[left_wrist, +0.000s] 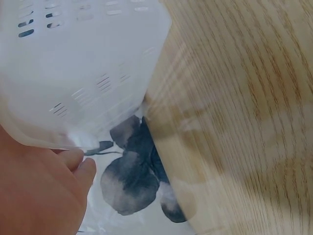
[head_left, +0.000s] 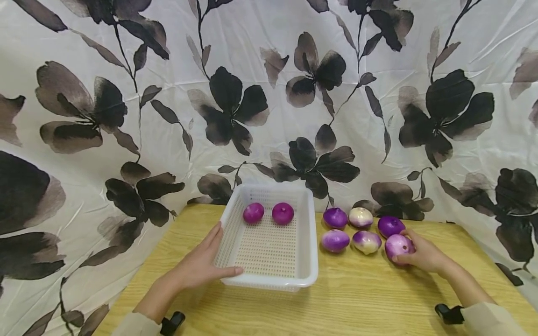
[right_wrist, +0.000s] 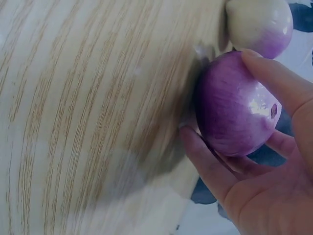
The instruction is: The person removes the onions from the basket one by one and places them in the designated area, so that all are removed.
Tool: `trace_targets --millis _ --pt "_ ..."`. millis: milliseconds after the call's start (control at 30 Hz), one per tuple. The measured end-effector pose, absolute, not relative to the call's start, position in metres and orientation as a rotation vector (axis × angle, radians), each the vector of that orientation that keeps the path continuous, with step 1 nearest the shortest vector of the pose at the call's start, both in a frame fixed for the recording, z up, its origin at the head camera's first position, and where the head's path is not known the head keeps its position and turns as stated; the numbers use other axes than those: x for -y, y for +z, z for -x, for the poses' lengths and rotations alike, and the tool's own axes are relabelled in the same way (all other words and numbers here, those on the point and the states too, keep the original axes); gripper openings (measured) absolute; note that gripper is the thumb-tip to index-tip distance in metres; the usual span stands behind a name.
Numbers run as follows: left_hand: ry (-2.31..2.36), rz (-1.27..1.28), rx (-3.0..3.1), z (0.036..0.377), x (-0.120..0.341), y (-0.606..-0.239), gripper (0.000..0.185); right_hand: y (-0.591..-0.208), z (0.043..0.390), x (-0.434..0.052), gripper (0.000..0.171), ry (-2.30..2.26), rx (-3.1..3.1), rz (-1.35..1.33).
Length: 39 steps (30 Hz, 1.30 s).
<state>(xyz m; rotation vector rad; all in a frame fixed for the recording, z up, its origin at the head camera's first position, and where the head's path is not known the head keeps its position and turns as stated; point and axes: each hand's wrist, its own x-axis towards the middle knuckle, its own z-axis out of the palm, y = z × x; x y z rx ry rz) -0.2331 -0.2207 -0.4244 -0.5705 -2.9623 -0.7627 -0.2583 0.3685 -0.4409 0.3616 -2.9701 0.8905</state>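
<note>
A white plastic basket (head_left: 312, 275) stands on the table, with two magenta onions inside near its far end, one on the left (head_left: 253, 213) and one on the right (head_left: 283, 213). My left hand (head_left: 199, 263) holds its near left corner, thumb over the front rim and fingers along the left side. To the right of the basket, my right hand (head_left: 426, 252) grips a purple onion (right_wrist: 234, 105) between thumb and fingers. A white-and-purple onion (right_wrist: 259, 27) sits just beyond it in the right wrist view.
Several onions stand in two short rows right of the basket, among them dark purple ones (head_left: 335, 217) and pale ones (head_left: 360, 217). A floral cloth (head_left: 252, 56) hangs behind the wooden table (head_left: 336, 308), close along its far edge.
</note>
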Motion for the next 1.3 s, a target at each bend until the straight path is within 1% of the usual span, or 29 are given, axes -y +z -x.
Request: trace_targets --millis 467,733,967,1100,1300 --pt "-0.777 0.574 2.949 0.233 0.219 -0.427 0.134 -0.442 0.256 -0.370 0.081 0.852 2.967 -0.377" --pt "-0.786 0.565 2.954 0.232 0.218 -0.424 0.133 -0.440 0.256 -0.373 0.077 0.838 2.948 -0.430" --pt "-0.787 0.566 2.950 0.233 0.219 -0.424 0.133 -0.429 0.252 -0.373 0.083 0.809 2.986 -0.405" --pt "-0.787 0.571 2.964 0.233 0.219 -0.425 0.134 -0.425 0.248 -0.375 0.080 0.792 2.990 -0.421" --pt "-0.771 0.578 2.954 0.234 0.219 -0.425 0.134 -0.413 0.247 -0.373 0.066 0.745 2.958 -0.482"
